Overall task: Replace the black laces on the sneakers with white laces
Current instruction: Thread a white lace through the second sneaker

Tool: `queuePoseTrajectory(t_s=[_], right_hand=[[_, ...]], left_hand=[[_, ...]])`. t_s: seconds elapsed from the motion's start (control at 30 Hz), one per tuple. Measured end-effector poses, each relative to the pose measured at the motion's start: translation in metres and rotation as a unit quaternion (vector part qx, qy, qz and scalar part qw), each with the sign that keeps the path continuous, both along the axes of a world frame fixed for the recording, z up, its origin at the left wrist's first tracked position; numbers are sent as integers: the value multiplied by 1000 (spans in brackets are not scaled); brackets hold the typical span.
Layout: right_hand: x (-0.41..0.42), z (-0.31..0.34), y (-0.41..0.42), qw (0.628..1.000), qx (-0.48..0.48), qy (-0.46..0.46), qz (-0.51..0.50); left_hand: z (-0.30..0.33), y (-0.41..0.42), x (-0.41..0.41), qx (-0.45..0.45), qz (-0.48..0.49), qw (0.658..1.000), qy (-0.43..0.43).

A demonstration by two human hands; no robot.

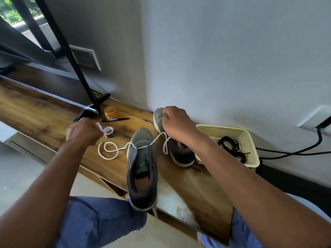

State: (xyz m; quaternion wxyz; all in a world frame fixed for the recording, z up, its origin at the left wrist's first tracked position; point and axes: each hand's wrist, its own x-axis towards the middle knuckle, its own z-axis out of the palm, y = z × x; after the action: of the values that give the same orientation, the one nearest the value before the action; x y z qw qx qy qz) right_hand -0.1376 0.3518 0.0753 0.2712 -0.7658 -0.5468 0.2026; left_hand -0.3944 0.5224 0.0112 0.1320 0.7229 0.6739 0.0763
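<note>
white lace (114,149) is threaded through the lowest eyelets of the near sneaker (142,169), which stands at the front edge of the wooden bench (197,190) with its heel overhanging. one end lies coiled on the bench to the left of the shoe; the other runs right and up to the right hand (176,123). the right hand is curled, apparently pinching that end, and hovers over the second sneaker (176,149) near the back edge by the wall. the left hand (84,131) is blurred and curled around a small white item, possibly the lace tip — cannot tell for certain. black laces (232,146) lie in the cream basket (250,140) at the right end.

handling judgement: the lace is light, soft and limp — it will not push through an eyelet along its body. grip at the stiff tip only. the sneaker is light and may tip off the edge; steady it by the tongue.
</note>
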Motion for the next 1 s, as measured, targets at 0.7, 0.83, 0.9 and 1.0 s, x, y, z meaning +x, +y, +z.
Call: queuePoseTrajectory(t_s=[0.7,0.83,0.9,1.0], right_hand=[[-18,-8,5,954,117,273,37],[-18,-7,2,960,111,252,56],[-16,-7,1,967,119,216,58],[-15,-7,2,972,118,194,65]], left_hand=[[-62,8,-5,-58,77,993,66],[-63,10,-7,-49,95,993,51],[-64,10,-7,-51,103,993,39],[-64,11,-9,-60,114,992,14]])
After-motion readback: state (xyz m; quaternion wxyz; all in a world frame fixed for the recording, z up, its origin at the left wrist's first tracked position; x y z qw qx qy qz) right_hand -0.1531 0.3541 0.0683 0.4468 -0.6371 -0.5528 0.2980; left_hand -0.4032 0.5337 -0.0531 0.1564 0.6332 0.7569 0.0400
